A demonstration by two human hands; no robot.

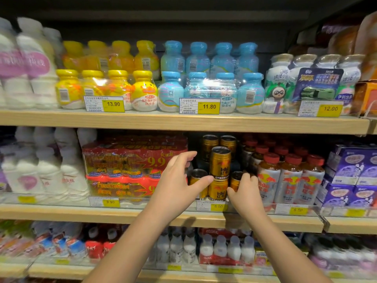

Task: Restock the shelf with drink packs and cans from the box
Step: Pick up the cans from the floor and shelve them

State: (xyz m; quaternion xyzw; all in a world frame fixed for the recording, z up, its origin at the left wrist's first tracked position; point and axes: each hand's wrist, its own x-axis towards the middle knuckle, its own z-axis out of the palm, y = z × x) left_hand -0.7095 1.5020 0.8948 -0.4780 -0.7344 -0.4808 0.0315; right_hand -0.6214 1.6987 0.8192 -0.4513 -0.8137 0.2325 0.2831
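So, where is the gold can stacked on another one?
The stacked gold can stands on the middle shelf, right of centre in the head view, on a lower gold can, between the red wrapped packs and the red-capped bottles.

Middle shelf (61, 213): white bottles (47, 170), red shrink-wrapped packs (126, 166), gold cans (218, 190) (one stacked), red-capped bottles (289, 180), purple cartons (355, 170).

1. Gold cans (220, 162) carry red bull emblems and red lettering.
2. The red pack (130, 166) bears yellow print and starbursts.
3. Duck faces mark the yellow bottles (142, 90); pale swirls cross the blue bottles (204, 86).
4. The red-capped bottles (289, 180) wear silver-and-red labels.
5. The cartons (355, 166) are purple, the price tags (208, 106) yellow, the shelf (183, 121) pale wood.
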